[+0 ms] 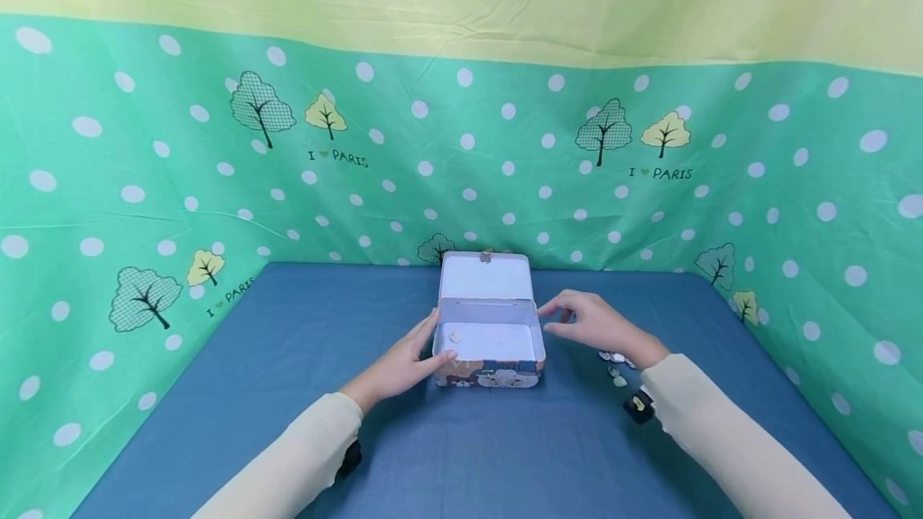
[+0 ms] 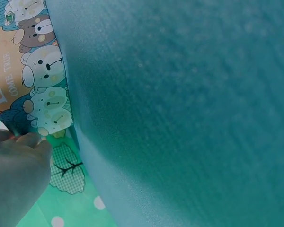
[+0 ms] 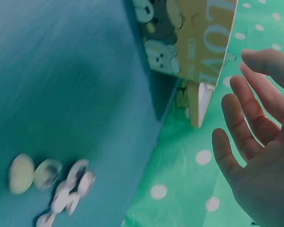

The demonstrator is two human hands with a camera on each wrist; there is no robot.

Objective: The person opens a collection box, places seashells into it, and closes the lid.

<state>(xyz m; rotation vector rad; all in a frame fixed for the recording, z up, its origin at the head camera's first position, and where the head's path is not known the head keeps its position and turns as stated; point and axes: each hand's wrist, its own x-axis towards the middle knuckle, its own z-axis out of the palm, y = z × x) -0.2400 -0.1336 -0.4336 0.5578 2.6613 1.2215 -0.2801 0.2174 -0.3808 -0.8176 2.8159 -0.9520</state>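
Observation:
A tin box [image 1: 489, 376] printed with cartoon bears stands on the blue table, its hinged lid [image 1: 485, 277] raised toward the back. Inside, near the left wall, lies one small pale round piece [image 1: 454, 336]. My left hand [image 1: 404, 363] holds the box's front left corner, thumb over the front rim and fingers along the left side. Beside the right wall hovers my right hand [image 1: 594, 323]; in the right wrist view its fingers [image 3: 244, 125] are spread and loosely bent with nothing between them.
Several small pale, rounded pieces [image 1: 616, 376] lie on the blue tablecloth [image 1: 490, 455] under my right forearm, some overlapping. Behind the table hangs a green and yellow curtain [image 1: 505, 126] with dots and trees. A black wrist device [image 1: 638, 406] is on my right wrist.

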